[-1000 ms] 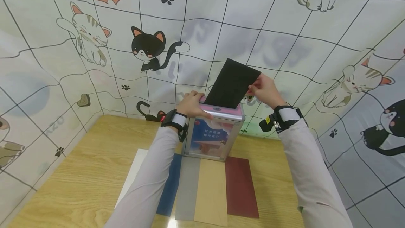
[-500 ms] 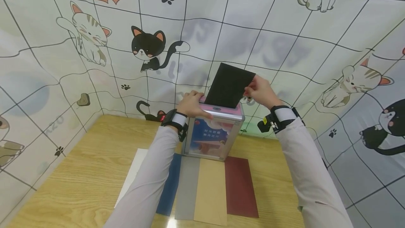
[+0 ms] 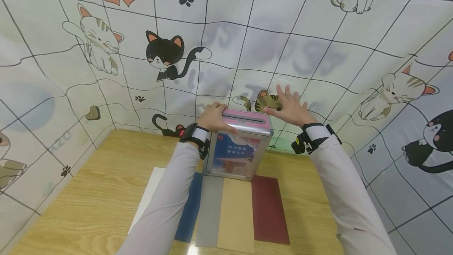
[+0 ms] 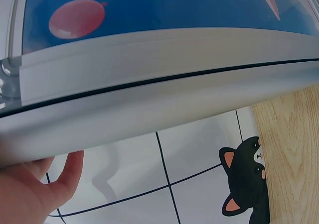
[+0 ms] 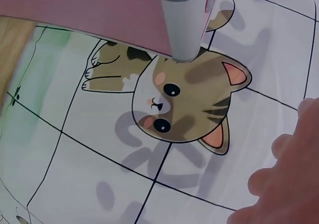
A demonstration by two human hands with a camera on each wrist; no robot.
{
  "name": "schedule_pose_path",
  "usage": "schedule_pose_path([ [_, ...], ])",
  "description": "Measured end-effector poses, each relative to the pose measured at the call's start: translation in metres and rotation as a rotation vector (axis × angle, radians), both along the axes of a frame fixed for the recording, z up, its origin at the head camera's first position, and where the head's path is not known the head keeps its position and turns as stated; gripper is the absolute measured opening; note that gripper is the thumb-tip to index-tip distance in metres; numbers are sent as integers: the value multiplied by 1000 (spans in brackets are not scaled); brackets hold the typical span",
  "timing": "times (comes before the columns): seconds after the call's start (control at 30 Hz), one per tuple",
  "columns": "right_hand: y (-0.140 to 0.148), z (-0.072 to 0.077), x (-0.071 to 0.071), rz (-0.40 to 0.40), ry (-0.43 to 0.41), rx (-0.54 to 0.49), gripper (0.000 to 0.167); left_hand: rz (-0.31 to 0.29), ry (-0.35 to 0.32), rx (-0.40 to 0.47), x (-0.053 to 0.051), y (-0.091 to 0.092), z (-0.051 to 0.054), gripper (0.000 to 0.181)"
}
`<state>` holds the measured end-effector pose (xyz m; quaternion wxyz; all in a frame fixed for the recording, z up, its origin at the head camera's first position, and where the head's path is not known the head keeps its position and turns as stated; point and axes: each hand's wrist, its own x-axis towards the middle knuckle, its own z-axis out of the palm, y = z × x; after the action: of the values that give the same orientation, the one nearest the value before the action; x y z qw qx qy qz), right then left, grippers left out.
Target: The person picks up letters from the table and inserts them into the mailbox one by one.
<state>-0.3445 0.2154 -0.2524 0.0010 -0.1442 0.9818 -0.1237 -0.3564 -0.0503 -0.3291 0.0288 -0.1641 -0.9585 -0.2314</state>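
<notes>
A slotted letter box [image 3: 231, 152] with a silver frame, pink top and blue printed front stands upright against the wall. My left hand [image 3: 213, 117] grips its top left corner, thumb along the front edge. In the left wrist view, fingertips [image 4: 72, 171] show beyond the silver rim [image 4: 149, 102]. My right hand [image 3: 291, 108] is spread in the air to the right of the box top, fingers apart, holding nothing. The slot [image 3: 245, 118] shows as a dark line with nothing sticking out. In the right wrist view, the box's pink side [image 5: 99, 22] sits apart from the fingers [image 5: 294, 169].
On the wooden table [image 3: 88, 192], flat rectangular pieces lie in a row before the box: white [image 3: 148, 192], blue [image 3: 187, 215], grey [image 3: 209, 215], tan [image 3: 236, 215] and dark red [image 3: 270, 211]. A cat-print wall covering [image 3: 226, 46] rises close behind the box.
The black rectangular piece went down into the slot and is out of sight. My right hand has let go of it and spread its fingers. My left hand has stayed on the box.
</notes>
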Motion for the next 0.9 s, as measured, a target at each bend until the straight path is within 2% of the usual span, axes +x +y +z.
schedule_pose_path([
  [0.23, 8, -6, 5, -11, -16, 30, 95, -6, 0, 8, 3, -1, 2, 106],
  [0.37, 12, -11, 4, -8, 3, 45, 96, -11, -3, 5, 7, -1, 6, 105],
  [0.5, 13, -15, 3, -14, 16, 70, 96, -12, -1, 6, 8, -1, 6, 105],
  [0.9, 22, -19, 11, -33, -25, 9, 94, -13, 2, 7, 7, -1, 4, 105],
])
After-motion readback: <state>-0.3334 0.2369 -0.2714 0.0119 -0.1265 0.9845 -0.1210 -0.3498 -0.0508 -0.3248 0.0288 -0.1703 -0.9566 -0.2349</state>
